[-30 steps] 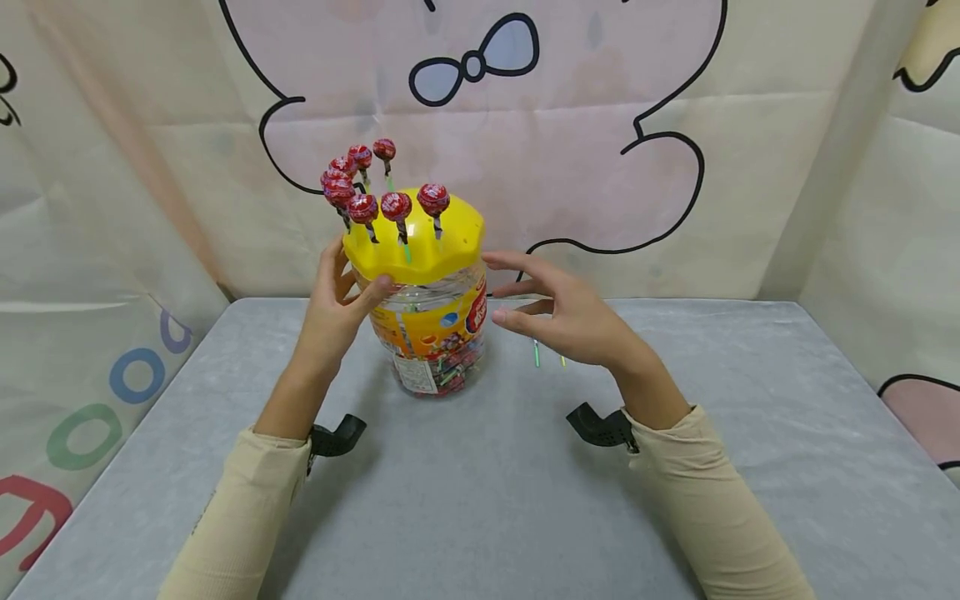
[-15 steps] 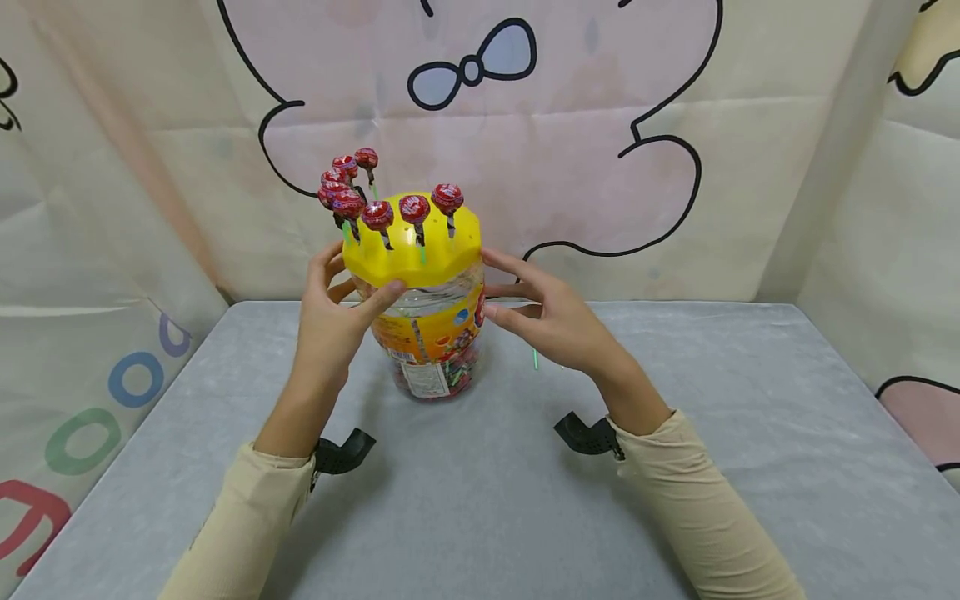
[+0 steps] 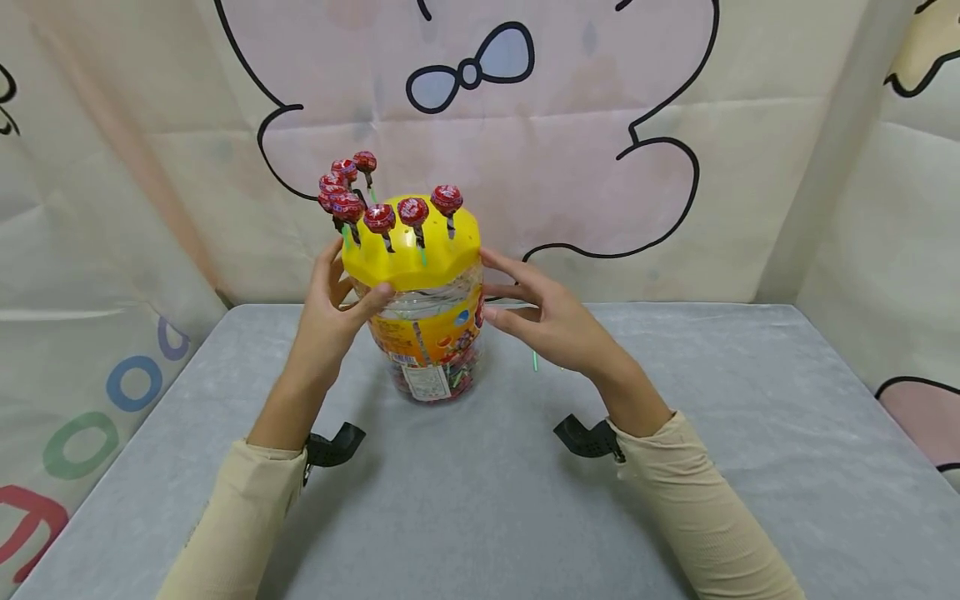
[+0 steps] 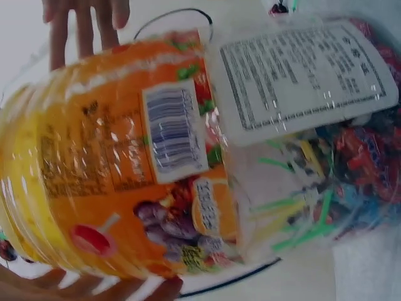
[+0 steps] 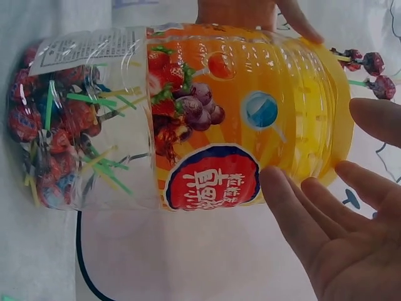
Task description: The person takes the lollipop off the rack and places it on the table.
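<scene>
A clear plastic jar [image 3: 427, 325] of lollipops stands upright on the table, its yellow lid [image 3: 412, 262] on top. Several red-wrapped lollipops [image 3: 379, 218] stick up from the lid, mostly along its left and front edge. My left hand [image 3: 322, 321] holds the jar's left side just under the lid, thumb across the front and fingers reaching behind. On the other side, my right hand [image 3: 558, 321] touches the jar and lid with fingertips, its fingers loosely extended. The right wrist view shows these fingers [image 5: 285, 194] near the red logo. More lollipops [image 4: 369, 157] fill the jar's bottom.
A green stick [image 3: 536, 361] lies on the grey table [image 3: 480, 500] beyond my right hand, partly hidden by it. Behind the table hangs a printed curtain [image 3: 570, 183]. Black camera mounts [image 3: 585, 437] jut inward from both wrists.
The jar has turned, its front label and front lollipops shifting to the right. My right hand has come left against the jar. The left thumb slid right along the front, then back left.
</scene>
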Tool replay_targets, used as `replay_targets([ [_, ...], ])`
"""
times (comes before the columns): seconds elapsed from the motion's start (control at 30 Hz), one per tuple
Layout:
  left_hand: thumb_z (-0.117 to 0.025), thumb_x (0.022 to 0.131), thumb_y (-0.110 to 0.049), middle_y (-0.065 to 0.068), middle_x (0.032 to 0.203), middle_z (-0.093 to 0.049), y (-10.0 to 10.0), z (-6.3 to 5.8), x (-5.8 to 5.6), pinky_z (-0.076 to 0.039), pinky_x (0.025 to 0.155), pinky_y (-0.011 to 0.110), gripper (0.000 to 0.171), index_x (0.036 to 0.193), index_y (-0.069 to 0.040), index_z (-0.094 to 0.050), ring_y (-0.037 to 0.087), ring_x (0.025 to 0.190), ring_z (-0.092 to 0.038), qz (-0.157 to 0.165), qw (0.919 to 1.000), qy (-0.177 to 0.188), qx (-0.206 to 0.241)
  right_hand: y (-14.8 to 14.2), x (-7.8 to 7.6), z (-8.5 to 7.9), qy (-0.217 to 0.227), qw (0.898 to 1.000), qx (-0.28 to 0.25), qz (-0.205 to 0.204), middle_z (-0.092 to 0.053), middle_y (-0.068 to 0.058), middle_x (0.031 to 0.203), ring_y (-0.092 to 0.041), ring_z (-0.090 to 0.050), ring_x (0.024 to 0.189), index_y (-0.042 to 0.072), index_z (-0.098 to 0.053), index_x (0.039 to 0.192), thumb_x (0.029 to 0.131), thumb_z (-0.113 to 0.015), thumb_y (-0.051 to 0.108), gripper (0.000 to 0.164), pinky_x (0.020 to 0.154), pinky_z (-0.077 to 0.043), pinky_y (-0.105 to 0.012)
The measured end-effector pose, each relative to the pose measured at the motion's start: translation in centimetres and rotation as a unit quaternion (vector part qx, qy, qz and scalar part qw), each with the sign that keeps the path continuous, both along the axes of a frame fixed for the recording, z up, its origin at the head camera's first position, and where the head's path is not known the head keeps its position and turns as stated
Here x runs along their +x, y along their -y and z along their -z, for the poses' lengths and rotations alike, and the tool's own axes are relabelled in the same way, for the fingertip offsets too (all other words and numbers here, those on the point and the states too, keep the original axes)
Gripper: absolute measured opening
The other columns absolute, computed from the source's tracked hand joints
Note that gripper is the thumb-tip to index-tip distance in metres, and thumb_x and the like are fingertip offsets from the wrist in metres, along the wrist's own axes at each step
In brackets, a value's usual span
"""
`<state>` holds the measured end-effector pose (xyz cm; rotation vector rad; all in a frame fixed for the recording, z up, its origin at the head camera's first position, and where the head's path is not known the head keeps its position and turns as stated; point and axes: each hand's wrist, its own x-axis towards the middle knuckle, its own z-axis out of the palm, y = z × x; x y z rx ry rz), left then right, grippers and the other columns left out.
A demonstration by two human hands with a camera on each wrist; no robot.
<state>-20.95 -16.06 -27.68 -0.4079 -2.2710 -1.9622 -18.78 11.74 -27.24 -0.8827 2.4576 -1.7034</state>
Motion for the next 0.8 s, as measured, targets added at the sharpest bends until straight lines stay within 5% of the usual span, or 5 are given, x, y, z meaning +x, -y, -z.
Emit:
replay_targets([
  [0.2,-0.071,0.091,-0.032,0.002,0.162,-0.015,-0.42,-0.42,0.54,-0.032,0.115,0.06,0.09,0.156,-0.029,-0.01,0.03,0.145,-0.028,-0.012,0.9993,0.024,-0.025,-0.19,-0.16,0.29,0.01,1.0,-0.008,0.001,-0.028,0.007,0.163,-0.023,-0.046,0.142,0.027,-0.026,0.158,0.1,-0.059,0.019,0.067,0.107,-0.048,-0.044],
  [0.47,-0.06,0.099,-0.029,0.0,0.167,-0.007,0.32,-0.52,0.14,-0.016,0.122,0.061,0.082,0.159,-0.03,-0.003,0.029,0.153,-0.016,0.045,0.9983,0.034,0.015,-0.06,-0.04,-0.07,0.007,1.0,0.003,-0.002,-0.026,0.01,0.163,-0.022,-0.048,0.14,0.028,-0.027,0.158,0.101,-0.059,0.021,0.066,0.107,-0.049,-0.043],
  [0.63,-0.063,0.097,-0.031,0.003,0.164,-0.014,-0.29,-0.59,0.51,-0.027,0.117,0.063,0.081,0.157,-0.031,-0.009,0.031,0.145,-0.028,0.009,0.9995,0.03,0.006,0.01,-0.3,0.04,0.003,1.0,-0.003,-0.005,-0.024,0.012,0.164,-0.02,-0.045,0.142,0.029,-0.024,0.158,0.1,-0.06,0.018,0.069,0.105,-0.05,-0.042],
  [0.8,-0.066,0.095,-0.028,0.004,0.163,-0.015,-0.38,-0.69,0.71,-0.03,0.117,0.06,0.083,0.157,-0.03,-0.009,0.03,0.147,-0.026,-0.009,0.9995,0.03,0.011,0.09,-0.58,0.22,-0.004,1.0,-0.003,0.005,-0.027,0.009,0.163,-0.02,-0.046,0.14,0.028,-0.025,0.158,0.1,-0.06,0.016,0.069,0.105,-0.05,-0.043],
])
